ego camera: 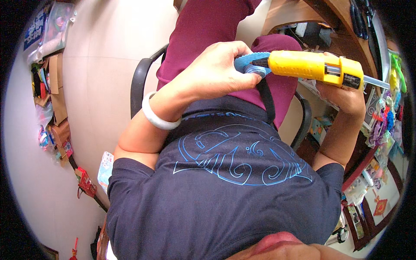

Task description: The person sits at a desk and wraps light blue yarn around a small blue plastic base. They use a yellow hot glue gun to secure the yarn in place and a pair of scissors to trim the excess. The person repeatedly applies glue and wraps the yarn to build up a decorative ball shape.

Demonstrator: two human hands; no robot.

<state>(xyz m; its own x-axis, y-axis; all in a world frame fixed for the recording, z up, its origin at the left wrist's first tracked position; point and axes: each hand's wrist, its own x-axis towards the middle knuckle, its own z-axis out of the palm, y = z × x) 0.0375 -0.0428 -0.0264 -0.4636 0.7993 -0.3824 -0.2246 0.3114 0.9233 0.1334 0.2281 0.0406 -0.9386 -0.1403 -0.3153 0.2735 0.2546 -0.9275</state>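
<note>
My left hand (217,70), with a pale bangle (159,115) on its wrist, pinches a blue strip with a scalloped edge (244,61) between thumb and fingers. A ribbed, coiled part (256,70) of the same blue shows beside the thumb tip. My right hand (341,96) grips a yellow hot glue gun (297,65) from behind; its handle and most of the fingers are hidden. The gun's dark nozzle (260,62) points left at the blue piece, over its surface; whether it touches cannot be told. A clear glue stick (376,82) juts from the gun's rear.
Below the hands are my maroon trouser legs (208,35) and the chair's black armrests (138,84) (304,118). A wooden desk (292,13) curves along the upper right, with colourful craft items (386,113) farther right. Cardboard boxes (57,87) stand at the left.
</note>
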